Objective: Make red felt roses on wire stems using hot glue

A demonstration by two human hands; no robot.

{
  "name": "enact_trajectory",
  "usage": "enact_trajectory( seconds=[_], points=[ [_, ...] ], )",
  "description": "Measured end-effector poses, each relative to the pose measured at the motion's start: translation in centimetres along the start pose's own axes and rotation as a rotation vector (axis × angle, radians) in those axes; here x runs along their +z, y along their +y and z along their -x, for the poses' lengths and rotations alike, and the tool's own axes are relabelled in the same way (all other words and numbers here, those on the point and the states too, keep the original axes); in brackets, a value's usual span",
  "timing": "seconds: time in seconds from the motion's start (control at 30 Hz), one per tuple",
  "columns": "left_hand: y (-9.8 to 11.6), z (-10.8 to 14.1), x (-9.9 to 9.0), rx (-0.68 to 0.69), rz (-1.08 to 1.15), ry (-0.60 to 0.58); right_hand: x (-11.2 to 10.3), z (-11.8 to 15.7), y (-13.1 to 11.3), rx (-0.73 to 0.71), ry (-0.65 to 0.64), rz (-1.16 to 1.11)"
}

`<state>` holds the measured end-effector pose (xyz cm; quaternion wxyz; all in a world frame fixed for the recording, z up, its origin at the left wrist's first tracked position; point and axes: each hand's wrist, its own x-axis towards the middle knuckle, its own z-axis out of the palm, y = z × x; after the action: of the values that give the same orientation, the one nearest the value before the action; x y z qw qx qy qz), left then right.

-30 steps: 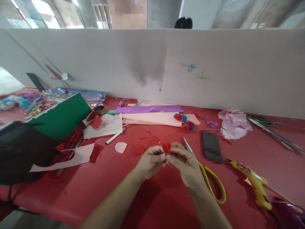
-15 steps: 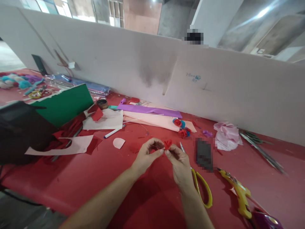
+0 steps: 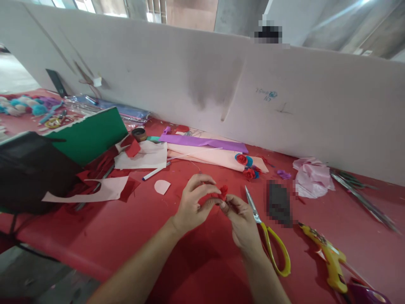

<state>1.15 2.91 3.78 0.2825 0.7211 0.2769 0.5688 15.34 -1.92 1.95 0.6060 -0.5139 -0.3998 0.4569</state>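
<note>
A small crumpled red paper flower [image 3: 224,192] is held up between my hands above the red table. My left hand [image 3: 196,204] curls around it from the left, with fingers arched over and the thumb at its base. From the right, my right hand [image 3: 243,217] pinches its lower end between thumb and fingers. Part of the flower is hidden behind the fingertips. Yellow-handled scissors [image 3: 274,245] lie just right of my right hand. Beyond my hands rest two red paper roses with blue parts, one of them a rose [image 3: 242,159] by the pink paper.
A yellow glue gun [image 3: 329,257] and a blurred dark object [image 3: 279,203] are at right. Crumpled pink paper [image 3: 313,177], purple paper strip [image 3: 202,142], a marker [image 3: 155,172] and paper scraps lie around. A white panel [image 3: 152,67] closes off the table's back.
My left fingers have lifted and arched higher around the red flower. My right hand keeps its pinch. The view has shifted, so the table things appear slightly further right.
</note>
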Motion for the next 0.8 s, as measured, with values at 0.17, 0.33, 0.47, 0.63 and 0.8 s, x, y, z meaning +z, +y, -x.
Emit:
enact_trajectory(
  seconds=[0.17, 0.33, 0.47, 0.63, 0.8],
  points=[
    [-0.1, 0.1, 0.3, -0.073, 0.045, 0.008, 0.1, 0.0, -0.3, 0.034, 0.028, -0.061],
    [0.1, 0.0, 1.2, -0.612, 0.457, -0.104, -0.1, -0.2, 0.1, 0.05, 0.08, -0.164],
    [0.1, 0.4, 1.9, -0.847, 0.738, -0.154, -0.5, -0.5, 0.2, -0.027, 0.076, -0.106],
    [-0.2, 1.1, 3.1, -0.823, 0.83, -0.022, -0.8, -0.5, 0.3, -0.098, 0.073, -0.008],
    [-0.1, 1.3, 3.7, -0.85, 0.839, 0.087, -0.6, -0.2, 0.2, -0.089, 0.143, 0.06]
  ],
)
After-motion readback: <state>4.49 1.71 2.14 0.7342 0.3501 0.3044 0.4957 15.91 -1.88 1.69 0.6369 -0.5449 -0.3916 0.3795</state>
